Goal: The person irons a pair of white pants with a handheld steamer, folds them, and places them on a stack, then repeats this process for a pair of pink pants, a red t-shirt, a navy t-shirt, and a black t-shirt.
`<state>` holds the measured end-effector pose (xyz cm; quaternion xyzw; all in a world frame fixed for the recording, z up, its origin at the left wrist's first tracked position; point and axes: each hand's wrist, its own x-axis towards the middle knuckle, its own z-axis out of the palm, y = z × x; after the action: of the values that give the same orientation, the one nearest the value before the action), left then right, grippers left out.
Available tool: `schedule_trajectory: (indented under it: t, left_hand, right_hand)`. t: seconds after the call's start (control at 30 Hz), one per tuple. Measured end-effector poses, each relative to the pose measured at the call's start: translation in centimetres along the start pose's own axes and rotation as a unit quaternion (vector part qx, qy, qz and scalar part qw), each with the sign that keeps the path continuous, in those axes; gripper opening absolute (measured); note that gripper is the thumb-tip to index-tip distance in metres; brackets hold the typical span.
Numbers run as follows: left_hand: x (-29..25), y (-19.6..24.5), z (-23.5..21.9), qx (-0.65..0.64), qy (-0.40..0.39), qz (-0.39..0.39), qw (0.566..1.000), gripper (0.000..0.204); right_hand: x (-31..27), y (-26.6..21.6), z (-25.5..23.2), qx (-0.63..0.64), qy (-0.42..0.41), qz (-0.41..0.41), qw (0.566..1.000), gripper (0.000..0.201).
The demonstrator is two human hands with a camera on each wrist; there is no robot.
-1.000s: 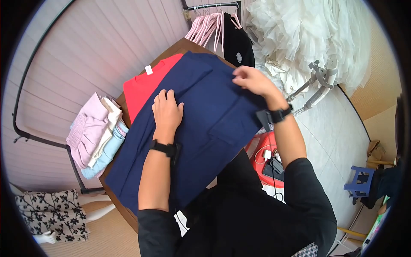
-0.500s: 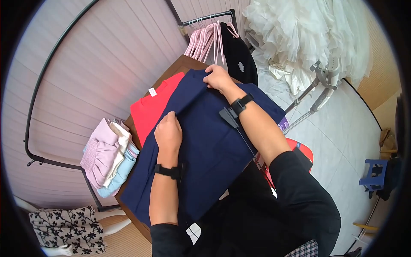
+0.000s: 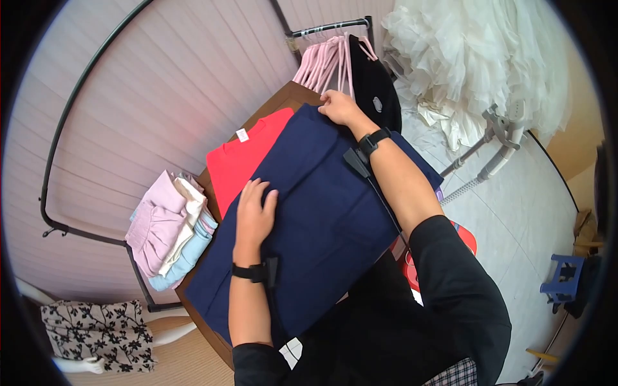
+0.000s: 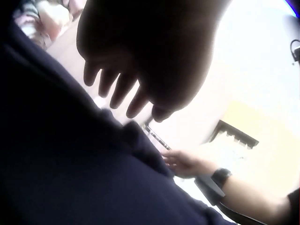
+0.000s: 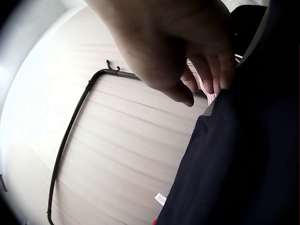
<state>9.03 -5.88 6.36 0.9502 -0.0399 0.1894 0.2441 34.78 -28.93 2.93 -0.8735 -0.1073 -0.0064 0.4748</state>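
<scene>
A navy blue garment (image 3: 322,193) lies spread over the brown table, with one strip folded along its far left side. My left hand (image 3: 255,215) is over that side, fingers extended and thumb apart; in the left wrist view the left hand (image 4: 145,61) shows spread fingers just above the cloth. At the garment's far corner is my right hand (image 3: 344,109). In the right wrist view, the right hand's thumb and fingers stand apart, fingertips right at the cloth edge. A red top (image 3: 248,161) with a white neck label lies partly under the navy garment.
Folded pink, white and light blue clothes (image 3: 170,225) are stacked at the table's left edge. Beyond the table's far corner, pink hangers (image 3: 325,61) and a black garment (image 3: 376,90) hang from a rack. A grey metal stand (image 3: 499,141) and white tulle dresses (image 3: 476,58) are at right.
My right hand went from the garment's right side to its far corner, took hold of the cloth there, then loosened. The left hand's fingers curled at the edge, then straightened. The camera view shifted.
</scene>
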Motion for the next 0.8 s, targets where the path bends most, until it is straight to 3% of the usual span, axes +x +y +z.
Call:
schedule_trajectory:
  t: [0.07, 0.2, 0.27, 0.33, 0.43, 0.53, 0.6, 0.67, 0.73, 0.77, 0.8]
  left_hand:
    - [-1.0, -2.1, -2.6, 0.007, 0.006, -0.036, 0.999, 0.023]
    - [-6.4, -6.5, -7.7, 0.043, 0.007, -0.139, 0.989, 0.018]
    - [-10.0, -8.4, -9.7, 0.05, 0.021, -0.199, 0.978, 0.017]
    - [-13.3, -9.6, -11.5, 0.11, 0.046, -0.212, 0.97, 0.016]
    - [-18.5, -12.8, -14.0, 0.156, 0.089, -0.291, 0.94, 0.017]
    - [-24.7, -20.1, -15.4, 0.207, 0.126, -0.367, 0.898, 0.027]
    - [-24.9, -20.3, -16.2, 0.174, 0.137, -0.404, 0.888, 0.032]
    - [-24.4, -19.1, -17.1, 0.1, 0.096, -0.503, 0.853, 0.034]
    - [-25.5, -20.0, -17.2, 0.003, 0.113, -0.498, 0.86, 0.03]
    - [-26.0, -21.0, -17.5, -0.102, 0.127, -0.518, 0.84, 0.022]
    - [-25.8, -20.6, -18.1, -0.116, 0.114, -0.541, 0.825, 0.012]
  right_hand:
    - [2.0, 0.7, 1.5, -0.069, 0.022, -0.038, 0.997, 0.043]
    - [5.9, 2.8, 3.8, 0.019, -0.077, -0.04, 0.996, 0.05]
    - [5.6, 1.7, 2.8, 0.072, -0.136, 0.015, 0.988, 0.055]
    - [4.4, 0.1, 2.0, 0.093, -0.137, 0.014, 0.986, 0.051]
    - [5.6, 2.6, 3.4, 0.109, -0.108, 0.038, 0.987, 0.043]
    - [5.6, 2.3, 3.1, 0.141, -0.112, 0.057, 0.982, 0.04]
    - [5.0, 1.8, 2.8, 0.106, -0.133, 0.03, 0.985, 0.044]
    - [3.6, -0.2, 1.5, 0.072, -0.183, 0.048, 0.979, 0.051]
    - [3.1, -1.0, 0.6, 0.049, -0.255, 0.042, 0.965, 0.055]
    - [4.3, 1.2, 0.7, 0.073, -0.277, 0.03, 0.958, 0.058]
    - [4.5, 1.6, 0.8, 0.075, -0.285, 0.026, 0.955, 0.061]
